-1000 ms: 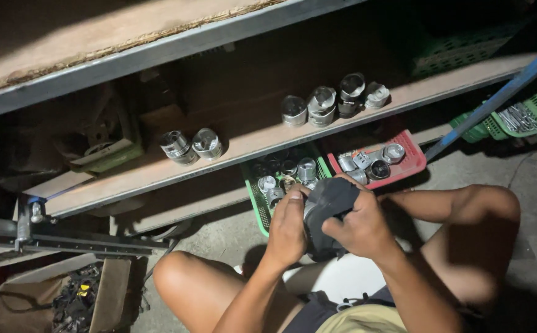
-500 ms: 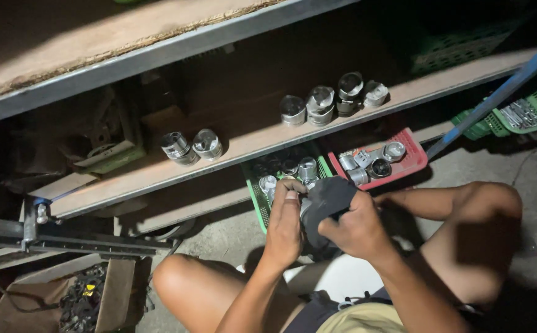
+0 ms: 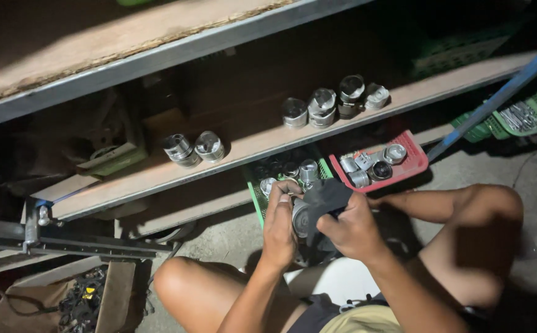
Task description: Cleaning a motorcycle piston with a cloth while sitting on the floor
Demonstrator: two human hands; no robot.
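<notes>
- Fingers (image 3: 288,196) of the left hand (image 3: 279,225) curl tight around a metal piston (image 3: 300,217), gripping its left side; right hand (image 3: 349,229) clamps a dark cloth (image 3: 325,196) over the piston's right side.
- Piston sits squarely between both hands, above the lap, just off the near edge of the green tray (image 3: 257,200).
- Surface now: a long wooden plank (image 3: 250,145) runs across as a low shelf, two pistons (image 3: 193,148) near its left end, four more (image 3: 333,102) towards its right end.
- Under the plank's near edge, a red tray (image 3: 417,161) full of metal parts sits beside the green one.
- Room: grey concrete floor (image 3: 527,160), dim lighting, a steel-edged bench top (image 3: 176,52) overhead, an open carton (image 3: 117,296) at bottom left.
</notes>
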